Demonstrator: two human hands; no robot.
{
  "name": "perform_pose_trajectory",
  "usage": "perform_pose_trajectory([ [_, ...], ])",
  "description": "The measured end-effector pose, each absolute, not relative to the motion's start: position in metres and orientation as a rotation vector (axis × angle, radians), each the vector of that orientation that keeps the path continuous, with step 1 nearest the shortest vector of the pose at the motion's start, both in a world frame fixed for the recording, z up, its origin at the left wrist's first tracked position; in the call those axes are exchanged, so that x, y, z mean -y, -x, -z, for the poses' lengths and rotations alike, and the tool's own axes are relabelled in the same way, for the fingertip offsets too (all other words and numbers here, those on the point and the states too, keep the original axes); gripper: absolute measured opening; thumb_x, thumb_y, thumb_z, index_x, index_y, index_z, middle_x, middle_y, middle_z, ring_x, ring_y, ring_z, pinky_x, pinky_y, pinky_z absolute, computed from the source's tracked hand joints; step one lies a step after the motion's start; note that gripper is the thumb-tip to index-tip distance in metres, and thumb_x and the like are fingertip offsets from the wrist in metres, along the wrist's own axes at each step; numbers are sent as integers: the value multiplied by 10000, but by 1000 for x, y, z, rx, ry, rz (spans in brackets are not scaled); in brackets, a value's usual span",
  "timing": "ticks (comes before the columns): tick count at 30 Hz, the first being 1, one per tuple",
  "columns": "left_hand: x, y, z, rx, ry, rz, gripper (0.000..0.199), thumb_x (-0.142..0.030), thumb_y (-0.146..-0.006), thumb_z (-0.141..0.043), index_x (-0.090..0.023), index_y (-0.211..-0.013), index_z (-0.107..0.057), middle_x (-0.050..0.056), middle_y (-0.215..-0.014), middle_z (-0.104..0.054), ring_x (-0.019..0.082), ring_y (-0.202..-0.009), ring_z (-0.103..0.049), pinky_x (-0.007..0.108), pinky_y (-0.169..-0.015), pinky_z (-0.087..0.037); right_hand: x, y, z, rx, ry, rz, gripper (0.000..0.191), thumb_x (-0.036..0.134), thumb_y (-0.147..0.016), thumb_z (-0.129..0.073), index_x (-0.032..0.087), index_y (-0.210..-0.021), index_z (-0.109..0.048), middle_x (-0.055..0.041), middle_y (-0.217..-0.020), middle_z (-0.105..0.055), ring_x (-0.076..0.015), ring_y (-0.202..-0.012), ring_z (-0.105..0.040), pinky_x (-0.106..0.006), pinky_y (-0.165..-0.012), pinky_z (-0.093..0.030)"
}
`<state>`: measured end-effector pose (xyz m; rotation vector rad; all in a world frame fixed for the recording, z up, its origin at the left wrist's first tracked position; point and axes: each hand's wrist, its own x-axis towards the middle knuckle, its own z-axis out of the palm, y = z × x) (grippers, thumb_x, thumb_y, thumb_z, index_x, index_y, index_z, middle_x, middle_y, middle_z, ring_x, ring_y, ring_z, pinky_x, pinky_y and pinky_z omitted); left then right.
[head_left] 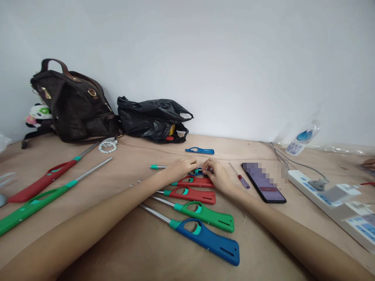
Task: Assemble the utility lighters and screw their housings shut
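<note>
Far out at the middle of the table lies an opened blue gas lighter with a teal trigger and inner parts showing. My left hand is at its trigger end, fingers curled down onto it. From the other side, my right hand reaches its handle, thumb and forefinger pinched over the inner parts; what they pinch is too small to make out. Just beyond lies the loose blue half of a lighter casing. Nearer to me are two red lighters, a green lighter and a whole blue lighter.
A purple screwdriver, a phone and a white power strip lie to the right, near a bottle. More lighters, a bead bracelet, a dark bag and a black plastic bag occupy the left.
</note>
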<state>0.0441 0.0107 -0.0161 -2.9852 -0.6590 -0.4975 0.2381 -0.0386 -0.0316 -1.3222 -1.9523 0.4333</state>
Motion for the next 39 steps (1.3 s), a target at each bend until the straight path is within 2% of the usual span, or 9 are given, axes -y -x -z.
perform_pose_trajectory([
  [6,-13,-44,18,632,3038,534,251,31,-773,-468,-142,-895,-604,93,-1030,-624,202,-986,-577,280,-869,-447,37,-239,33,1959,1303,-448,155,49,-745,-532,202,-728,-529,-31,-852,-587,-191,-852,-531,-301,-797,-412],
  [17,-17,-42,23,715,3180,896,270,36,-746,-426,-143,-806,-619,25,-820,-628,138,-773,-572,213,-715,-437,34,-240,40,1954,1282,-414,128,66,-755,-533,191,-730,-545,-37,-846,-582,-190,-839,-527,-316,-780,-418],
  [25,-20,-42,29,793,3183,1071,272,30,-760,-456,-138,-839,-654,31,-832,-668,138,-791,-599,220,-736,-440,36,-240,38,1954,1289,-397,127,64,-768,-543,188,-742,-544,-39,-855,-582,-191,-851,-531,-318,-781,-420],
  [39,-16,-42,24,855,3187,1132,253,12,-766,-465,-146,-816,-655,17,-808,-668,139,-771,-592,218,-721,-436,35,-240,39,1936,1275,-401,139,52,-763,-550,188,-736,-546,-30,-844,-575,-187,-836,-534,-315,-771,-420],
])
